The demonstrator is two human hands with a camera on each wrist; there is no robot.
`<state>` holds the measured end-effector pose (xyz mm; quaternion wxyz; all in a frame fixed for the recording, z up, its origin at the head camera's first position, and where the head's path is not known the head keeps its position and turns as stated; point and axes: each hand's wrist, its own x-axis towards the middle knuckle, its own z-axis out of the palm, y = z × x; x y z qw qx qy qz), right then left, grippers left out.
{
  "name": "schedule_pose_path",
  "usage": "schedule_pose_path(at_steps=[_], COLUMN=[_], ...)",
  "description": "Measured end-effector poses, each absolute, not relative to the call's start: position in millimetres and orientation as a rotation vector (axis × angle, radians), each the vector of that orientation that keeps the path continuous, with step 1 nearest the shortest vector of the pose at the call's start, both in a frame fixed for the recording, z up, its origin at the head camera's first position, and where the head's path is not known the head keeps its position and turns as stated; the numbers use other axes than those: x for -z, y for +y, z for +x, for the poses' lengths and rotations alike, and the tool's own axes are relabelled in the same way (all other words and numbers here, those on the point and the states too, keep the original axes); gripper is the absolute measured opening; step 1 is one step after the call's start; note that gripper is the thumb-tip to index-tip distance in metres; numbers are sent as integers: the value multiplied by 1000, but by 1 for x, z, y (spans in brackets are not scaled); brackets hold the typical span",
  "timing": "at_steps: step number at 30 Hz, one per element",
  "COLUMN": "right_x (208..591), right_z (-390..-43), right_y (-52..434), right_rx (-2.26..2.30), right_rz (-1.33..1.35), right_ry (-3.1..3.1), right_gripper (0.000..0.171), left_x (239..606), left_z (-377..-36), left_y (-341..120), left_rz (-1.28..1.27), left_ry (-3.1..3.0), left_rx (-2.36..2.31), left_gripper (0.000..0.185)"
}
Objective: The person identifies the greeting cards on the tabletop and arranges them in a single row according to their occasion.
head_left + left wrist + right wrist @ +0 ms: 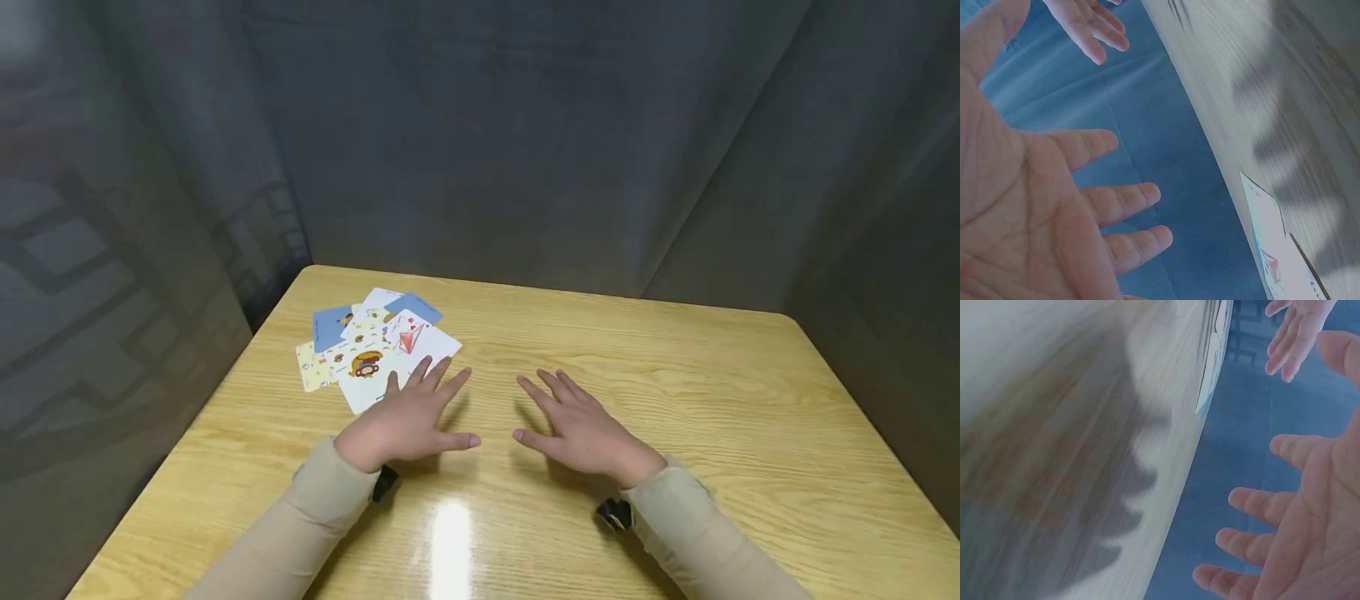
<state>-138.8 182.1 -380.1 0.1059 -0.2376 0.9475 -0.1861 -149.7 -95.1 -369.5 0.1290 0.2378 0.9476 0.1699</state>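
Note:
My left hand is spread above the wooden table, palm down, its fingertips overlapping the near edge of a pile of cards in the head view. To its right, my right hand hovers with fingers apart, over bare wood. Neither hand holds anything; both palms show bare in the wrist views. The pile includes a white card with a monkey, a white card with a red-orange drawing, blue cards and a pale yellow patterned card. They overlap one another, so parts of several are hidden.
The wooden table has rounded far corners. Dark grey curtains hang behind it and along both sides. A bright light reflection lies on the wood near the front. Black straps sit at the wrists, below beige sleeves.

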Motion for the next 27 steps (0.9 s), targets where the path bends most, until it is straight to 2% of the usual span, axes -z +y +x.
schedule_pose_path(at_steps=[12,27], right_x=[376,379], right_z=[-155,-173], right_y=[167,139], right_rx=[547,608], right_rz=[-780,-787], right_ry=[2862,2763], right_gripper=[66,60], left_x=[370,370], left_z=[-155,-176], left_y=[-114,-160], left_rz=[607,587], left_ry=[2769,2858], left_rx=[-499,-624], left_gripper=[88,81])
